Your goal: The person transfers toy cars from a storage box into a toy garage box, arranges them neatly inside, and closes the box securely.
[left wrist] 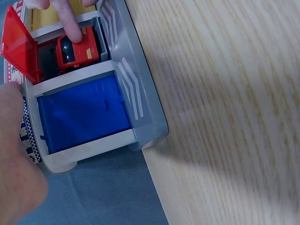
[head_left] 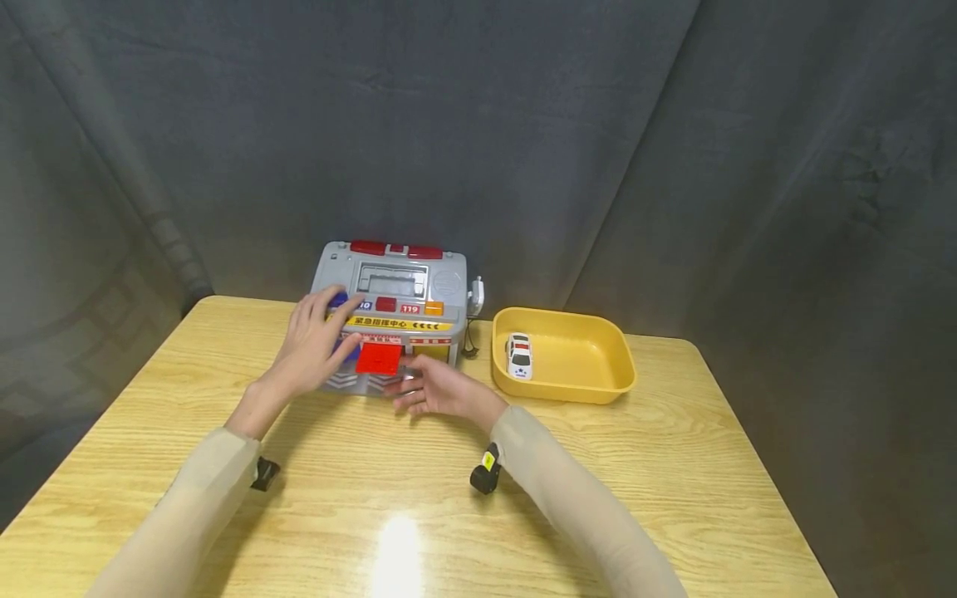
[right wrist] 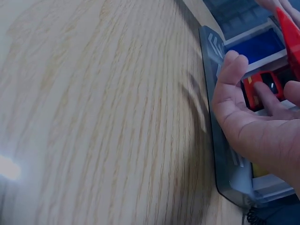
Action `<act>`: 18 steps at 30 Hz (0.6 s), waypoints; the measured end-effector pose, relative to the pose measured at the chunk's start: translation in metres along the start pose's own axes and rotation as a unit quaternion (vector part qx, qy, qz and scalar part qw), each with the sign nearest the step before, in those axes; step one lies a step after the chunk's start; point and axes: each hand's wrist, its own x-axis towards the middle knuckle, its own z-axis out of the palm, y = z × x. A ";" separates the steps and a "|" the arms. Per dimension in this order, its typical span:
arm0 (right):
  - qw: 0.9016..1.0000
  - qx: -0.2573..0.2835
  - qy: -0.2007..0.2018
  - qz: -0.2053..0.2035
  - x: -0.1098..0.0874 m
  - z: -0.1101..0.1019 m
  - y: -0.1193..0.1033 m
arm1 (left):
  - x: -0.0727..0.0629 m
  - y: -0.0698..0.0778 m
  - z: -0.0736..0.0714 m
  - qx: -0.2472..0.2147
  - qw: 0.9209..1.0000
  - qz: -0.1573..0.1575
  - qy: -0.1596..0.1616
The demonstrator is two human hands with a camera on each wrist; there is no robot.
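A grey toy rescue station [head_left: 449, 285] stands at the back of the table, with its red door [head_left: 379, 359] swung up. Inside that bay sits a red toy car [left wrist: 78, 50], its windscreen facing inward. My right hand [head_left: 446, 389] reaches in from the right, and its index finger touches the car's hood; the other fingers stay off it. My left hand [head_left: 305, 342] lies over the station's left front with fingers spread, near the blue button [head_left: 338, 300]. The blue door [left wrist: 84, 115] beside the open bay is down.
To the right of the station sits a yellow tray [head_left: 571, 394] holding a white toy police car [head_left: 519, 357]. A white handset [head_left: 477, 296] hangs on the station's right side, with a dark coiled cord below. Behind the table hangs a grey curtain [head_left: 374, 124].
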 end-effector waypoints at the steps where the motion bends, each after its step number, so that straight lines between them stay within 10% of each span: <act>1: 1.000 -0.001 0.000 0.000 0.000 0.000 0.000 | 0.000 0.000 0.000 -0.001 1.000 0.000 0.000; 18: 1.000 -0.014 -0.001 -0.003 -0.004 -0.006 0.001 | -0.001 -0.001 0.000 -0.005 1.000 -0.003 -0.001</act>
